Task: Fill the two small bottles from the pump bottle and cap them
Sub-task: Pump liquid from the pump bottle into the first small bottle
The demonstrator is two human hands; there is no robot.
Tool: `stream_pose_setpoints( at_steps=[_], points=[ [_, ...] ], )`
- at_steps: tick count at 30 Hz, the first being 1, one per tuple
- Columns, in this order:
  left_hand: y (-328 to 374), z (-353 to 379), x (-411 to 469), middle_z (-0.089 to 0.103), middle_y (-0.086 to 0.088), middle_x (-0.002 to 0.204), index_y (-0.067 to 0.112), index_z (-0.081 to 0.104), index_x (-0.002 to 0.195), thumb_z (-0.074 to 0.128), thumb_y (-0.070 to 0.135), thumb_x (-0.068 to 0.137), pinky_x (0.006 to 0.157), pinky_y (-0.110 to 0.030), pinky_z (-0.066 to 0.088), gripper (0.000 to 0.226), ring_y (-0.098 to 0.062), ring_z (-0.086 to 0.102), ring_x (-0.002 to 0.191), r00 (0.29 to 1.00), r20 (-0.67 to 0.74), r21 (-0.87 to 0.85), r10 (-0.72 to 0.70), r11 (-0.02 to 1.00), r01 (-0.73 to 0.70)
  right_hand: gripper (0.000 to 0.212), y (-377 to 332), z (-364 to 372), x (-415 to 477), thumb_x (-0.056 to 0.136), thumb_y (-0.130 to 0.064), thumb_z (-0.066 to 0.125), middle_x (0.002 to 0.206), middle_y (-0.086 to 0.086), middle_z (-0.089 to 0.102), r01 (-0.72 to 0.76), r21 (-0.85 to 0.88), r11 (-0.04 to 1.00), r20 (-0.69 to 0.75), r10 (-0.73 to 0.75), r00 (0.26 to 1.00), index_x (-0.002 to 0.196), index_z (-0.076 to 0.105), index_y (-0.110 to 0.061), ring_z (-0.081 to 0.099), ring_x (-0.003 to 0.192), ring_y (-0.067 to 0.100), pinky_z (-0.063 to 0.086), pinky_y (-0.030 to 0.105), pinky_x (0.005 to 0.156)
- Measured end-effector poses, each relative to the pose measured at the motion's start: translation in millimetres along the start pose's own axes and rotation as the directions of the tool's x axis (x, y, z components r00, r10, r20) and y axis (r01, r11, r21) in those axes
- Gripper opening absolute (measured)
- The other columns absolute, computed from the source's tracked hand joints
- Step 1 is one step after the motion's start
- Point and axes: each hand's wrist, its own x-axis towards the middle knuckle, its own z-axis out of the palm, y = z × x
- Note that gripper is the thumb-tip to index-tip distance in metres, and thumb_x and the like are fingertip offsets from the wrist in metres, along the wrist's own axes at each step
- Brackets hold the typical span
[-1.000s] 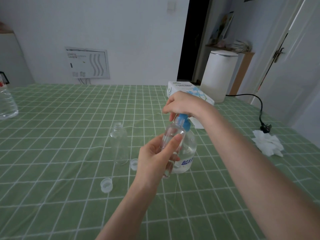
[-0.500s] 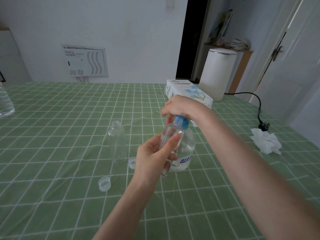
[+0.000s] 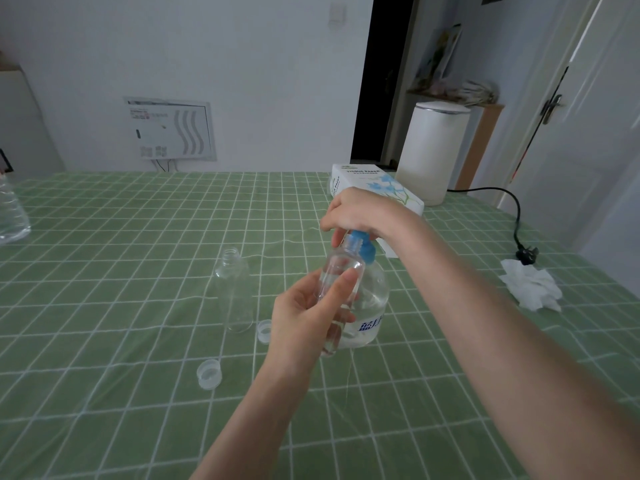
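My left hand (image 3: 304,320) grips a small clear bottle (image 3: 341,271) and holds it up with its mouth under the blue pump head of the pump bottle (image 3: 369,299). My right hand (image 3: 360,213) lies curled over the pump head from above, hiding most of it. The pump bottle stands on the green checked table (image 3: 121,393) and holds clear liquid. A second small clear bottle (image 3: 233,292) stands uncapped to the left. Two translucent caps lie on the cloth: one cap (image 3: 265,330) beside my left hand, the other cap (image 3: 209,374) nearer me.
A tissue box (image 3: 372,183) lies behind my right hand. Crumpled white tissue (image 3: 531,289) and a black plug with cable (image 3: 526,256) sit at the right. A large clear water bottle (image 3: 10,209) stands at the far left edge. A white bin (image 3: 433,150) stands beyond the table.
The pump head went down half a second ago and has risen a little now. Both hands and the small bottle stay at the pump.
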Motion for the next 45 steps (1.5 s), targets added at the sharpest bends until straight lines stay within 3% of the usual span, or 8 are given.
stream_pose_setpoints(
  at_steps=[9,15,21,26,31,39,43,45],
  points=[
    [-3.2,-1.5,0.0,0.072,0.004,0.069,0.027,0.073,0.073,0.069,0.057,0.057,0.044,-0.011,0.042,0.034,-0.004,0.060,0.052,1.000,0.019,0.002,-0.005,1.000,0.005,0.038,5.5,8.8,1.8,0.090,-0.025,0.060,0.117,0.012,0.068,-0.024,0.049,0.999,0.015,0.023,1.000,0.124,0.061,-0.008,0.059,0.090,0.026,0.051,0.037,0.090],
    [-2.3,-0.6,-0.6,0.072,0.004,0.069,0.027,0.073,0.077,0.067,0.055,0.059,0.046,-0.011,0.044,0.034,-0.003,0.061,0.052,1.000,0.026,-0.007,0.002,1.000,-0.002,0.035,3.6,3.9,-0.2,0.090,-0.026,0.060,0.112,0.012,0.070,0.003,0.044,0.999,-0.027,-0.002,1.000,0.120,0.062,-0.007,0.056,0.082,0.024,0.046,0.030,0.073],
    [-2.3,-1.4,0.3,0.072,0.002,0.072,0.027,0.073,0.075,0.067,0.056,0.057,0.046,-0.012,0.043,0.035,-0.003,0.060,0.053,1.000,0.006,-0.011,0.001,1.000,-0.001,0.032,0.4,-0.4,-0.6,0.090,-0.024,0.059,0.107,0.009,0.073,0.015,0.010,1.000,-0.038,-0.014,0.999,0.117,0.063,-0.008,0.057,0.078,0.021,0.045,0.028,0.071],
    [-3.8,-0.6,0.8,0.072,0.002,0.072,0.027,0.072,0.074,0.068,0.059,0.055,0.046,-0.012,0.043,0.037,-0.003,0.061,0.053,1.000,-0.001,0.003,0.002,1.000,-0.002,0.034,2.0,3.1,0.2,0.090,-0.022,0.058,0.111,0.012,0.071,0.001,0.034,0.999,-0.013,-0.001,1.000,0.120,0.061,-0.006,0.056,0.081,0.023,0.046,0.031,0.076],
    [-5.7,-1.0,0.3,0.072,0.002,0.071,0.026,0.072,0.073,0.068,0.059,0.056,0.047,-0.011,0.044,0.037,-0.003,0.061,0.053,1.000,0.011,0.021,0.000,1.000,0.000,0.037,5.8,9.4,0.9,0.090,-0.022,0.060,0.117,0.012,0.068,-0.011,0.054,0.998,-0.007,0.012,1.000,0.124,0.061,-0.007,0.063,0.098,0.027,0.050,0.035,0.089],
    [-5.9,-0.5,0.3,0.072,0.001,0.071,0.022,0.073,0.080,0.067,0.056,0.058,0.048,-0.012,0.045,0.041,-0.004,0.061,0.053,1.000,0.005,0.012,0.008,1.000,-0.008,0.033,6.0,7.1,-1.2,0.092,-0.024,0.055,0.112,0.012,0.071,0.006,0.083,0.997,-0.037,-0.003,0.999,0.119,0.062,-0.006,0.053,0.079,0.023,0.043,0.029,0.072],
    [-4.8,0.8,0.1,0.072,0.000,0.071,0.023,0.072,0.077,0.067,0.055,0.057,0.047,-0.012,0.044,0.038,-0.004,0.060,0.053,1.000,0.000,0.000,0.012,1.000,-0.012,0.031,2.8,-1.8,-4.3,0.092,-0.024,0.055,0.106,0.009,0.074,0.021,0.031,0.999,-0.066,-0.019,0.998,0.116,0.064,-0.007,0.054,0.077,0.019,0.037,0.024,0.055],
    [-4.6,0.8,0.3,0.072,-0.001,0.073,0.023,0.072,0.078,0.067,0.054,0.058,0.047,-0.013,0.045,0.038,-0.004,0.061,0.053,1.000,-0.004,0.000,0.010,1.000,-0.010,0.031,2.1,-1.9,-4.7,0.091,-0.024,0.056,0.107,0.009,0.074,0.018,0.031,0.999,-0.052,-0.017,0.999,0.116,0.064,-0.007,0.054,0.076,0.019,0.037,0.024,0.056]
  ],
)
